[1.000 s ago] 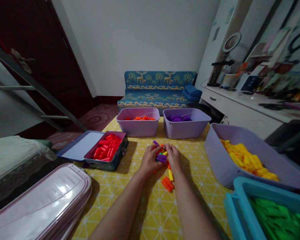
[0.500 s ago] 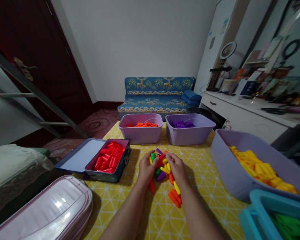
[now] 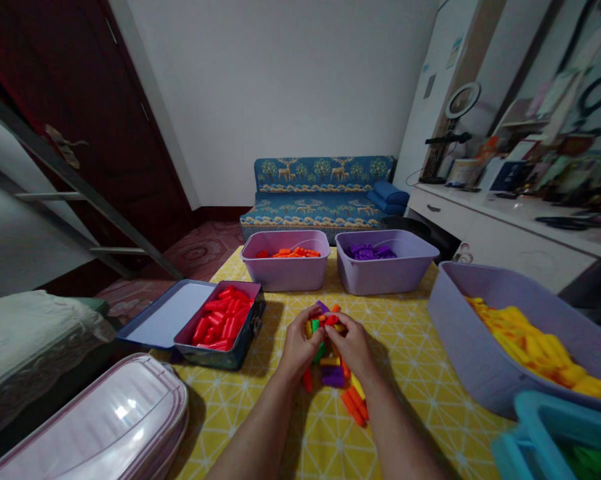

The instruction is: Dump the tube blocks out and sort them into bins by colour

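Note:
My left hand [image 3: 299, 343] and my right hand [image 3: 353, 343] meet over a mixed heap of small plastic toy pieces in the middle of the table. The fingers of my left hand curl round several pieces, among them a green piece [image 3: 315, 325]. My right hand is closed at the fingertips on a red piece [image 3: 331, 320]. Below the hands lie a purple piece [image 3: 333, 377], a yellow piece [image 3: 357, 385] and orange pieces [image 3: 353, 405]. Another red piece [image 3: 307, 380] shows beside my left wrist. Fingers hide part of the heap.
Behind stand a pink bin [image 3: 286, 275] with orange pieces and a purple bin [image 3: 387, 275] with purple ones. A tin box [image 3: 253, 333] of red pieces is left; a lilac bin [image 3: 473, 357] of yellow pieces and a turquoise bin [image 3: 535, 427] are right. A pink lidded case [image 3: 95, 420] lies front left.
My fingertips have drawn closer together, and the red piece now sits upright at my right fingertips. Yellow and purple pieces beneath the hands have shifted. The view has turned slightly left.

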The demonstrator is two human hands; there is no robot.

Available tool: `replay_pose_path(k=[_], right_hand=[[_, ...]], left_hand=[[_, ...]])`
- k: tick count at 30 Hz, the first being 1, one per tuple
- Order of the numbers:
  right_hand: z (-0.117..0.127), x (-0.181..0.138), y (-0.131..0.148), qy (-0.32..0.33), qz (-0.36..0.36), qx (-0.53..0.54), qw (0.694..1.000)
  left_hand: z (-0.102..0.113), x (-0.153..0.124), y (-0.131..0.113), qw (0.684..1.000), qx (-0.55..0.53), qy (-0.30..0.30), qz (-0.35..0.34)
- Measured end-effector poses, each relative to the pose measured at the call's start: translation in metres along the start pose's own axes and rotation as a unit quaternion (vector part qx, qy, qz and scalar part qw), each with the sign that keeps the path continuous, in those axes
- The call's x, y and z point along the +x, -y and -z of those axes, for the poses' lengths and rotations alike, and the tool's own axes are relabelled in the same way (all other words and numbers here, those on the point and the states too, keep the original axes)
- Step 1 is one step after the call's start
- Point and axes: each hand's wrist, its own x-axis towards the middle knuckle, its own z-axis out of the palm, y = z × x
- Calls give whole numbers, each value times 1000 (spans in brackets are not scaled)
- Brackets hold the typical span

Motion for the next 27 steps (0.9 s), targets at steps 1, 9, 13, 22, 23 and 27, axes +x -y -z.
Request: replay_pose_path(k=[1,9,13,22,23,27], right_hand=[[0,0,1,2,-3,8,1000],[1,-2,6,34,-19,85,996],[0,-3,4,52,-39,129,990],[-1,-1,7,24,-42,98,994],[-1,-1,7,24,-40,93,995],[-2,-2,10,22,-13,81,996]], left_hand=[[0,-1,-1,1000,-2,0,0],[2,0,0,999,-14,-35,-1],[3,2,2,992,-89,-67,54],[6,-1,4,980,-187,-14,70],[6,-2,4,978,-196,1,64],[8,-2,8,974,-218,43,49]])
